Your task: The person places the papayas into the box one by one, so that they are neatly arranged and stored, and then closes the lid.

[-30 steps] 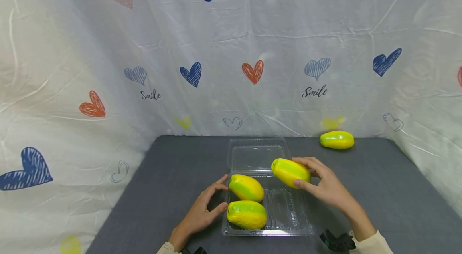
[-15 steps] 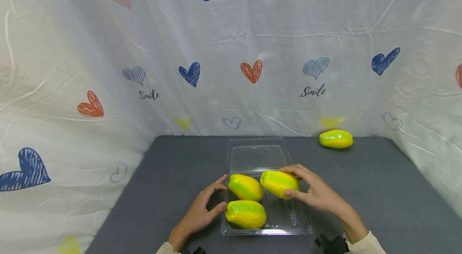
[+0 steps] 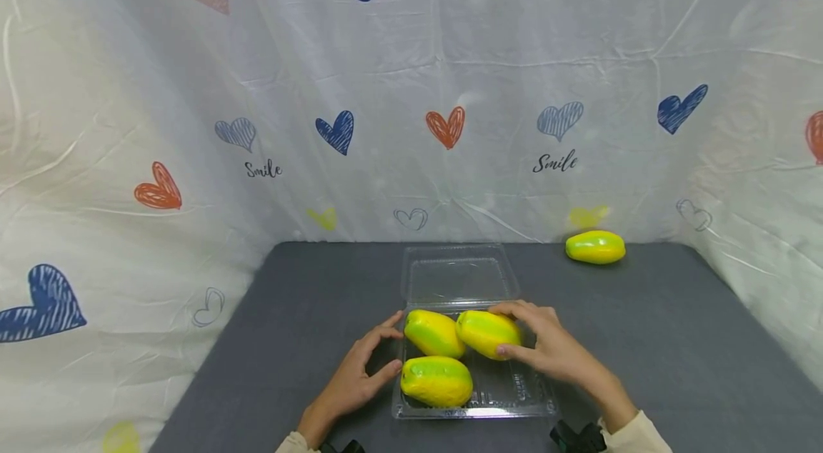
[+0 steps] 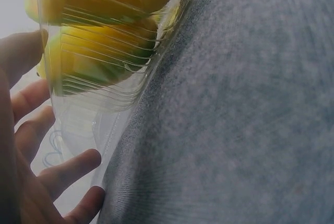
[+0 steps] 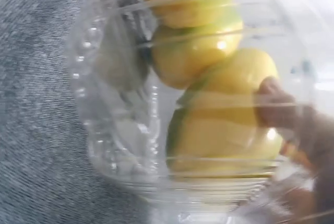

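Observation:
In the head view a clear plastic clamshell box (image 3: 508, 411) lies on the table with its lid (image 3: 459, 276) folded back. Two yellow-green papayas sit in its left half, a rear papaya (image 3: 432, 333) and a front papaya (image 3: 437, 381). My right hand (image 3: 556, 353) grips a third papaya (image 3: 487, 334) between thumb and fingers, low inside the back of the box and right beside the rear one. My left hand (image 3: 360, 371) rests at the box's left wall, thumb and fingers spread, fingertips (image 4: 91, 156) along the plastic.
Another papaya (image 3: 595, 247) lies at the table's back right, by the hanging curtain (image 3: 501, 81) printed with hearts. Dark grey cloth covers the table (image 3: 308, 303). Through the clear wall the right wrist view shows the papayas (image 5: 195, 51) crowded together.
My right hand has brought its papaya left and down into the box, from above the right side to beside the rear papaya. The left hand has stayed at the box's wall.

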Demonstrator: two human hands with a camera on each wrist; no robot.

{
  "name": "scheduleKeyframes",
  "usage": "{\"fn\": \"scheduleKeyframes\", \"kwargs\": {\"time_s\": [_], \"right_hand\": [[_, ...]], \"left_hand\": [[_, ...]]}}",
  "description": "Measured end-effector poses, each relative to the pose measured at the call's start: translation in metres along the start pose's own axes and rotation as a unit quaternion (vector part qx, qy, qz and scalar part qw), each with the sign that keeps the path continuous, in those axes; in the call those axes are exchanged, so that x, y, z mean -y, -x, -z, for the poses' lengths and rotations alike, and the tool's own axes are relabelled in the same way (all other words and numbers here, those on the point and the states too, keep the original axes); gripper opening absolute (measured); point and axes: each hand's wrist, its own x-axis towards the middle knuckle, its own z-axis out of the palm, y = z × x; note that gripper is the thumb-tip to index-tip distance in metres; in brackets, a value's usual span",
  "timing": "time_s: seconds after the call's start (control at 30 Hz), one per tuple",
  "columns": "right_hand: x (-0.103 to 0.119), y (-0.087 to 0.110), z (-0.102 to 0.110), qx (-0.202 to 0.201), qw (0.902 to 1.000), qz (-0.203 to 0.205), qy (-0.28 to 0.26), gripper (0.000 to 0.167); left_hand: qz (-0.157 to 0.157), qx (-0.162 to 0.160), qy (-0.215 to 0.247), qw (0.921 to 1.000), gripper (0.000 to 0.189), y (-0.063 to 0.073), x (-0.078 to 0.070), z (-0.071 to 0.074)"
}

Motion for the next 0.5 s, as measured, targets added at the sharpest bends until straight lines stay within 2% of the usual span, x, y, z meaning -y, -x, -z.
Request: {"fn": "scheduleKeyframes", "kwargs": {"time_s": [0.23,0.5], "right_hand": [[-0.0006,0.0005,-0.0052,0.002,0.9998,-0.016,0.015,0.051],[0.0008,-0.0003,-0.0093,-0.020,0.9991,-0.012,0.034,0.050]], "left_hand": [[-0.010,-0.001,-0.004,0.9999,0.032,0.0004,0.0006,0.0002],[-0.015,0.000,-0.003,0.9999,0.032,0.0004,0.0024,-0.0003]]}}
